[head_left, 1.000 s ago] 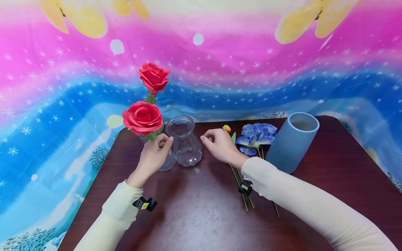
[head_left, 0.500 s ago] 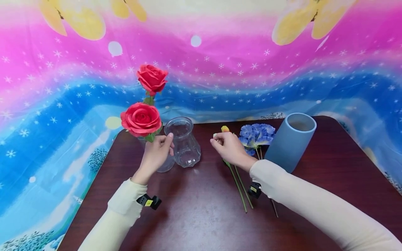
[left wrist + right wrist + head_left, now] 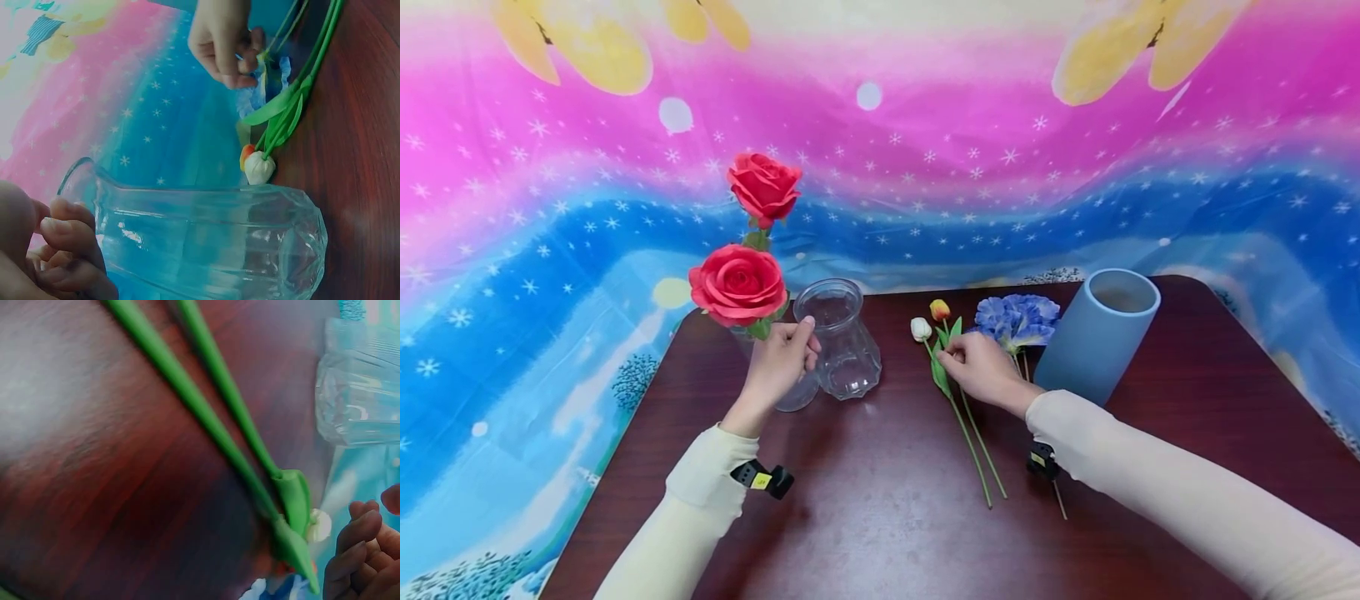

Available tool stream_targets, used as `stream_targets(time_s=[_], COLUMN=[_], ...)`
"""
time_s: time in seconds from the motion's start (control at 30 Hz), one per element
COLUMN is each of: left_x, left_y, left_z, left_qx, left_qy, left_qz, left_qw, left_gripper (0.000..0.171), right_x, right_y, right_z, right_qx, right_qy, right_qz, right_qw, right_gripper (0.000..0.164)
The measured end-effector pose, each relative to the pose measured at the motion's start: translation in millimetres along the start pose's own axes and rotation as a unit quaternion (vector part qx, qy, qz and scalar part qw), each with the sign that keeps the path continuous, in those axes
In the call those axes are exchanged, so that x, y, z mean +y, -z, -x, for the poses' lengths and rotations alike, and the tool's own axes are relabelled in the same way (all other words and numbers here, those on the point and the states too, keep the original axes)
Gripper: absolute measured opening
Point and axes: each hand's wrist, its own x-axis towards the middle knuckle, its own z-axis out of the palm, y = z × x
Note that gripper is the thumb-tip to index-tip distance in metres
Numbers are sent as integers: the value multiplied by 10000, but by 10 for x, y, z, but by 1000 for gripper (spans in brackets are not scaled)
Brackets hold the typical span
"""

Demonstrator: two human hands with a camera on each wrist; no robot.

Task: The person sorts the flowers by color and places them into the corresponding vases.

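Cream cloth covers both arms, with the left sleeve point(image 3: 662, 525) and the right sleeve point(image 3: 1150, 475) coming in from the bottom. A small black box point(image 3: 763, 481) sits by the left wrist, and another one point(image 3: 1042, 461) by the right wrist. Under them is a shiny red-brown table point(image 3: 865, 525). Two thin green stems point(image 3: 973, 454) lie on it, with their bottom ends toward the person.

The right hand point(image 3: 988, 369) is just above the green leaves point(image 3: 940, 375) on those stems. Its fingers are loosely bent and hold nothing. The left hand point(image 3: 775, 367) is right beside a clear glass vase point(image 3: 850, 367). Its fingers curl in softly, and nothing shows between them. I cannot tell if they touch the glass. Another clear glass point(image 3: 796, 396) peeks out behind this hand.

Farther up the stems are the flowers: a white tulip point(image 3: 921, 330) and, a bit past it, an orange and yellow tulip point(image 3: 939, 310). To their right is a blue flower point(image 3: 1018, 312), then a tall blue vase point(image 3: 1090, 350). On the left, two red roses point(image 3: 737, 283) stand up high. Behind it all hangs a pink and blue cloth point(image 3: 880, 167) with snowflakes.
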Motion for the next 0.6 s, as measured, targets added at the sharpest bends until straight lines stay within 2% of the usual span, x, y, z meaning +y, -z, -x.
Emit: stream_targets(time_s=[0.23, 0.43, 0.6], left_x=[32, 54, 53], left_y=[-29, -31, -23], left_z=[-9, 13, 18], left_qx=[-42, -7, -83], left_qy=[317, 382, 408], left_qz=[612, 883, 1015], left_qw=[9976, 9954, 9940], left_gripper=[48, 47, 47], right_x=[131, 175, 194], right_y=[-50, -115, -163], right_z=[60, 145, 179], right_qx=[-429, -892, -1090], right_qy=[-124, 35, 14], right_qz=[346, 585, 849], right_qw=[9984, 9943, 9904], right_gripper=[39, 30, 31])
